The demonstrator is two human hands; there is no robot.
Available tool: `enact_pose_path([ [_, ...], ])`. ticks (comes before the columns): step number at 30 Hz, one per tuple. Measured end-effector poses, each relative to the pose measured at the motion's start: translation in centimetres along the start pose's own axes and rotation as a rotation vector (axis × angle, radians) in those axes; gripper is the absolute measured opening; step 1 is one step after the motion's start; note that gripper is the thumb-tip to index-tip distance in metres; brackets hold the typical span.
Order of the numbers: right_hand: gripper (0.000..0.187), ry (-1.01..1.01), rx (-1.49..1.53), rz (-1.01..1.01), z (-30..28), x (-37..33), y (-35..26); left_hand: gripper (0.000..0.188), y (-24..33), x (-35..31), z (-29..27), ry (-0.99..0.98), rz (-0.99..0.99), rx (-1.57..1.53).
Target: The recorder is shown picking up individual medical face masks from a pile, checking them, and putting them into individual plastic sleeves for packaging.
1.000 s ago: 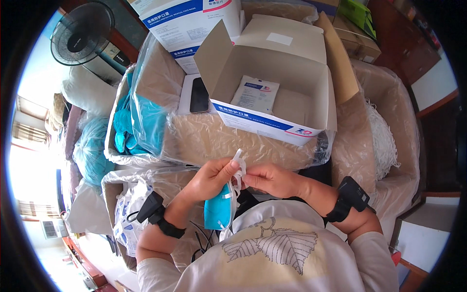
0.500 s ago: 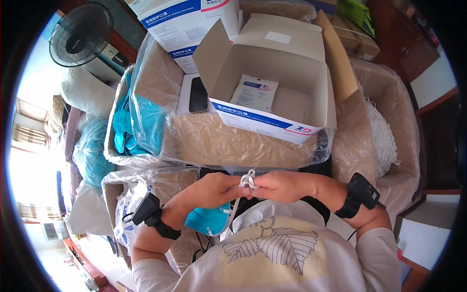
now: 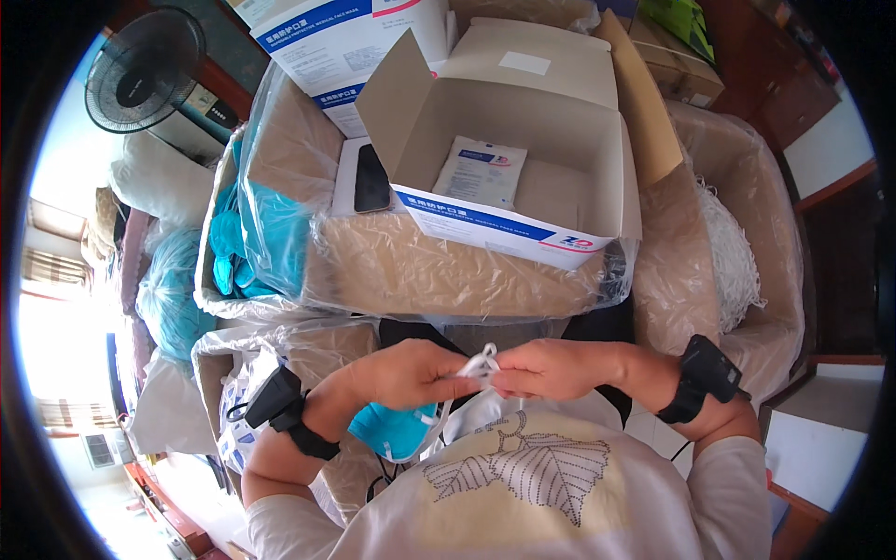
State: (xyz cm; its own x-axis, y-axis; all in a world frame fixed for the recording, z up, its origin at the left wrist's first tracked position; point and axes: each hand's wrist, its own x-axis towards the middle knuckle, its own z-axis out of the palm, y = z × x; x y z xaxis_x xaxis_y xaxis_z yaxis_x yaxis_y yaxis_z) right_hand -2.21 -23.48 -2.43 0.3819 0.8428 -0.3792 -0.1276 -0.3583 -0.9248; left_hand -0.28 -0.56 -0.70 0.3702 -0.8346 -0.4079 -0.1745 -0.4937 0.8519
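My left hand [image 3: 411,375] and my right hand [image 3: 549,368] meet in front of my chest, both closed in pinches on a white cord [image 3: 477,365]. The cord is looped between the fingertips, one loop standing up above them. From it, a strand runs down to a teal cup-shaped face mask [image 3: 396,432], which hangs below my left hand and is partly covered by it. How the cord is knotted or crossed is hidden by the fingers.
Ahead stands an open white-and-blue box [image 3: 504,227] with a flat white packet [image 3: 481,172] inside. A black phone [image 3: 371,177] lies left of it. Teal masks [image 3: 271,238] fill a plastic-lined carton at left; white cords [image 3: 731,257] lie in another at right.
Both hands have come slightly closer to my body, and the cord loop has dropped with them and moved a little right. The mask still hangs below the left hand.
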Motion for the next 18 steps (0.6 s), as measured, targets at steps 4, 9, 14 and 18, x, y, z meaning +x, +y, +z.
enact_pose_path([
  [4,0.024,-0.088,-0.147,-0.024,-1.2,-3.6,-0.1,0.025,1.2,-1.5,0.5,-0.047,0.075,0.092],
  [9,0.023,-0.093,-0.109,0.102,-3.0,-10.0,-0.2,0.014,-1.0,-4.7,0.1,0.087,0.132,0.151],
  [14,0.021,0.238,0.300,0.322,-3.0,-11.3,6.2,0.022,-5.7,-7.6,-0.2,0.385,-0.290,-0.258],
  [18,0.021,0.436,0.849,0.336,0.0,-3.6,14.1,0.038,-4.9,-4.6,-0.2,0.581,-0.165,-0.481],
])
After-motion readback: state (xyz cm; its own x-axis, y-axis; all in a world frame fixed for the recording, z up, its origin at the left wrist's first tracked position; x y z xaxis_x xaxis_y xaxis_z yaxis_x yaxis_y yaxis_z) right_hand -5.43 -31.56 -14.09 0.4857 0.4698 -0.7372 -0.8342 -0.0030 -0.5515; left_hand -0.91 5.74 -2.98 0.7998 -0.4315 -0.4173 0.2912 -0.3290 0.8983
